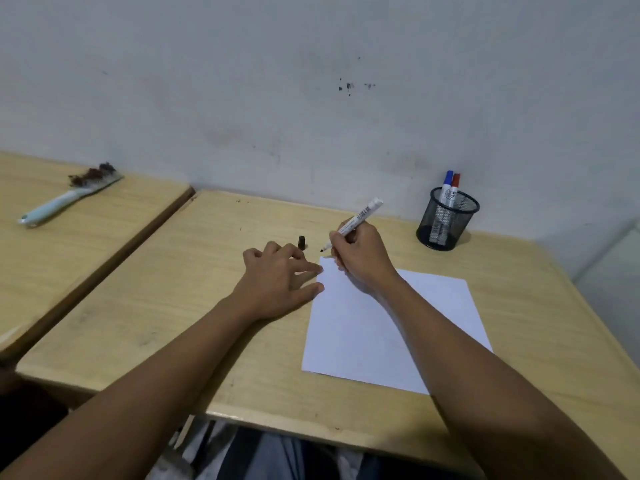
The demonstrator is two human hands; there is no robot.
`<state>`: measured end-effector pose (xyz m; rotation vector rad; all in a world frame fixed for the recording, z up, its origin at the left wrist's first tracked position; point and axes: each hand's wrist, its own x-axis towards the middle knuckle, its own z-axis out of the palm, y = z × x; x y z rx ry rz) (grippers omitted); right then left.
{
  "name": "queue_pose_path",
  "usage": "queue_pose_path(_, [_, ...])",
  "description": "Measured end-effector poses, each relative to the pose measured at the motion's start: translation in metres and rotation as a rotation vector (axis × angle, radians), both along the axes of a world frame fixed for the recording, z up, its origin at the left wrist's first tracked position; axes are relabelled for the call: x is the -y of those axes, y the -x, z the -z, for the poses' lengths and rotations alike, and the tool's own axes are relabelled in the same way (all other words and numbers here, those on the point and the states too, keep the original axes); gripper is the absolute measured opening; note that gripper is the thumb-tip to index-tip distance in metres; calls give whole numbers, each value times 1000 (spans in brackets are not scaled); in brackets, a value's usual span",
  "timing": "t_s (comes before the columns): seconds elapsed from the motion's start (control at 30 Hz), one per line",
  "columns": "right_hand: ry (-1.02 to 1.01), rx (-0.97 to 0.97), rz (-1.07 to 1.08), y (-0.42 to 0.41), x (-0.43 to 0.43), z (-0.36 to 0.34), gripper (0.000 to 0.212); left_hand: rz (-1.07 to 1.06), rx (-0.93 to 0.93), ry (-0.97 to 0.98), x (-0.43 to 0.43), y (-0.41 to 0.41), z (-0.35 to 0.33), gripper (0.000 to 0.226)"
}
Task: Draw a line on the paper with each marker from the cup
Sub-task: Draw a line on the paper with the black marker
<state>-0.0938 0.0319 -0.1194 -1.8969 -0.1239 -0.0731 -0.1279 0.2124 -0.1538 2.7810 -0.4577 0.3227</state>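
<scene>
A: Right hand (360, 254) fingers curl tight round the uncapped marker (353, 224), tip hanging just off the paper's (377, 327) far corner.

B: Light, stiff barrel, gripped low, good control. Left hand (277, 282) lies spread, empty, fingertips pinning that flimsy sheet's edge; cap (301, 242) stands just beyond.

Print on the held marker (360, 218) and cup markers (449, 194) — too blurred to read.
</scene>
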Motion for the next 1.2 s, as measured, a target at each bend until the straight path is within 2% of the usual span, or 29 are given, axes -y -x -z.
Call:
queue_pose_path(0.63, [225,107,44,-25,4,34,26,31,-107,17,0,-1,-3,83])
queue_pose_path(1.03, [274,109,37,-23,4,32,30,18,-79,78,0,-1,0,77])
queue_pose_path(1.2, [218,125,49,-18,3,28,26,18,-80,10,0,1,-1,78])
